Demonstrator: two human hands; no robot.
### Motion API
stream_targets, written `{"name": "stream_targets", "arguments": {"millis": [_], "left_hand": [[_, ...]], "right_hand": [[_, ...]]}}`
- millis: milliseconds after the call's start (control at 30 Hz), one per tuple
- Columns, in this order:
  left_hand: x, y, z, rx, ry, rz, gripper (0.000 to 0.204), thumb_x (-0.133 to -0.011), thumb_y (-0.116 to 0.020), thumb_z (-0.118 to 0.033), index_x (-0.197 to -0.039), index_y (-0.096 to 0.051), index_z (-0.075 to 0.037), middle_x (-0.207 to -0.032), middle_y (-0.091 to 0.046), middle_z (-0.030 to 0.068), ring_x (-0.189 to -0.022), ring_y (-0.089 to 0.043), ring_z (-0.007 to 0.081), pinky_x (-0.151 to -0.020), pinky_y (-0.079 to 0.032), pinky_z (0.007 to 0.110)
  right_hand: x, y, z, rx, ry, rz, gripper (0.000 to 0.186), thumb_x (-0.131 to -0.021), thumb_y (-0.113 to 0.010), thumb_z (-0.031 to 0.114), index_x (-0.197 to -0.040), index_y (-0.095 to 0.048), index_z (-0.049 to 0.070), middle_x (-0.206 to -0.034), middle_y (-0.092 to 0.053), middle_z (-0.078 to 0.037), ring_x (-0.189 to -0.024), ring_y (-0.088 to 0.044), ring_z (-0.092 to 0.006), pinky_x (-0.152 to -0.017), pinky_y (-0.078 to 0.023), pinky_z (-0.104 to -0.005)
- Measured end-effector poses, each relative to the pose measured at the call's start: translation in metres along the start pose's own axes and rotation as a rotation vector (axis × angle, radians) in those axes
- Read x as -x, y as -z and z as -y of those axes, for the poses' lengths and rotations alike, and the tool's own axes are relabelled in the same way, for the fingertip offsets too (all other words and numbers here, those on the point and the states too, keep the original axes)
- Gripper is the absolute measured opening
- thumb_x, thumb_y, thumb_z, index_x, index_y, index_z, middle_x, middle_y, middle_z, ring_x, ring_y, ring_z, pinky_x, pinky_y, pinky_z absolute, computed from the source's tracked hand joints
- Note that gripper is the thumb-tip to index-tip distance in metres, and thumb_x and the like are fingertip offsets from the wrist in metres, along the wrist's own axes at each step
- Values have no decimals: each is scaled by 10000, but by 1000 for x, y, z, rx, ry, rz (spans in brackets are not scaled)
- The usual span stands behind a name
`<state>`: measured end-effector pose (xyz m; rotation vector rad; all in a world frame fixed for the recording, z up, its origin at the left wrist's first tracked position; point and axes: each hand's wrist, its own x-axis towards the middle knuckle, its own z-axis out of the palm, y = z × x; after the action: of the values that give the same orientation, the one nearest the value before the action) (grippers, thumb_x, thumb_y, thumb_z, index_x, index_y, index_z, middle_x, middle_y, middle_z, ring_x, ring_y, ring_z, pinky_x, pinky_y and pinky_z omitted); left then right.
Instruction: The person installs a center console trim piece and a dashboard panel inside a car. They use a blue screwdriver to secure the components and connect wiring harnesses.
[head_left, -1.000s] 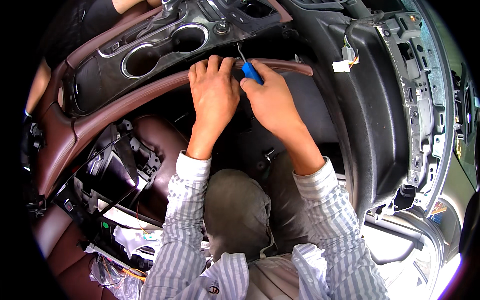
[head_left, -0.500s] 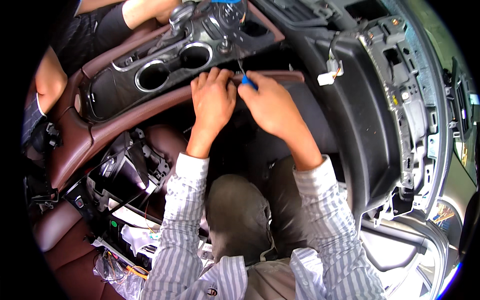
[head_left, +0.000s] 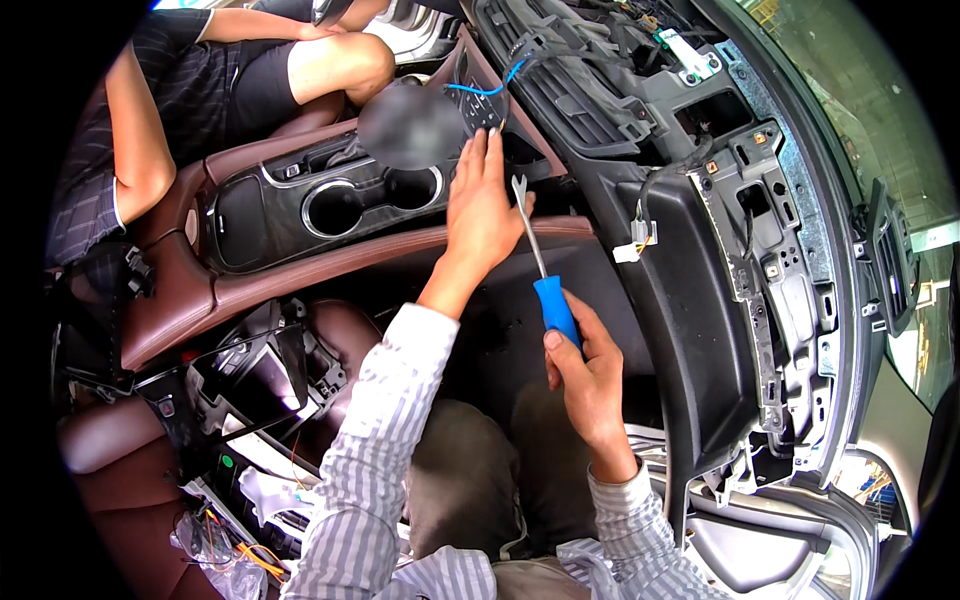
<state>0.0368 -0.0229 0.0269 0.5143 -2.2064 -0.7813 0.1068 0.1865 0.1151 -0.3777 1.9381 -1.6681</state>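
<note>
My left hand (head_left: 483, 205) reaches over the centre console with its fingers stretched out and together. Its fingertips lie at the button panel (head_left: 483, 112) near the front of the console; the picture does not settle whether they press on it. In my right hand (head_left: 590, 375) is a forked clip removal tool (head_left: 541, 255), gripped by its blue handle. The tool's metal shaft points up and away, its split tip beside my left hand and apart from the console. A brown padded side rail (head_left: 400, 243) runs below my left wrist. A round blurred patch hides part of the console.
Two cup holders (head_left: 333, 208) sit in the console. At the right, the dark dashboard (head_left: 700, 340) is partly stripped, with a white connector (head_left: 630, 252) hanging from it. Another person (head_left: 270, 80) sits beyond the console. Removed trim parts (head_left: 265, 375) and wires lie on the left seat.
My right hand has drawn back toward me, lifting the tool away from the console edge. My left hand has left the brown rail and moved forward to the button panel. The view has shifted.
</note>
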Motion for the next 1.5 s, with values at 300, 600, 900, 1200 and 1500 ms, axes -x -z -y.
{"name": "stream_targets", "arguments": {"millis": [300, 600, 900, 1200, 1500], "left_hand": [[-32, -13, -9, 47, -100, -103, 1206, -617, -942, -345, -1593, -279, -96, -1642, -237, 227, -1514, -233, 434, -1212, -275, 515], [-39, -4, 1, 62, -328, -147, 785, -631, -913, -287, -1290, -560, -49, -1458, -481, 126, -1444, -372, 349, -1197, -323, 521], [-59, -3, 22, 13, -556, -199, 586, -624, -890, -449, -978, -595, -87, -1238, -570, 105, -1287, -489, 345, -1156, -360, 520], [-73, 6, 28, -67, -720, -124, 592, -609, -870, -497, -959, -591, -110, -1089, -580, 41, -1192, -532, 287, -1116, -369, 494], [-89, 2, 36, 35, -819, -25, 570, -616, -866, -477, -935, -585, -97, -1014, -552, 41, -1067, -551, 269, -1118, -393, 431]], "right_hand": [[-2, 2, -17, -23, 49, -117, 499, -984, -621, 102, -1447, -491, -29, -810, -554, 3, -626, -475, -47, -544, -400, -215], [-7, 9, -22, -175, 55, -167, 506, -975, -582, 150, -1431, -486, -46, -773, -547, -60, -588, -478, -98, -514, -416, -247], [-18, 29, -24, -415, 63, 41, 552, -973, -611, 254, -1407, -462, -53, -728, -525, -67, -517, -467, -113, -460, -398, -252], [-17, 29, -27, -597, -25, 102, 556, -974, -610, 326, -1372, -480, -40, -803, -546, -45, -579, -480, -118, -466, -400, -276], [-5, 37, -13, -498, 39, 112, 715, -919, -676, 326, -1443, -410, -81, -805, -602, -103, -582, -557, -171, -472, -460, -317]]}}
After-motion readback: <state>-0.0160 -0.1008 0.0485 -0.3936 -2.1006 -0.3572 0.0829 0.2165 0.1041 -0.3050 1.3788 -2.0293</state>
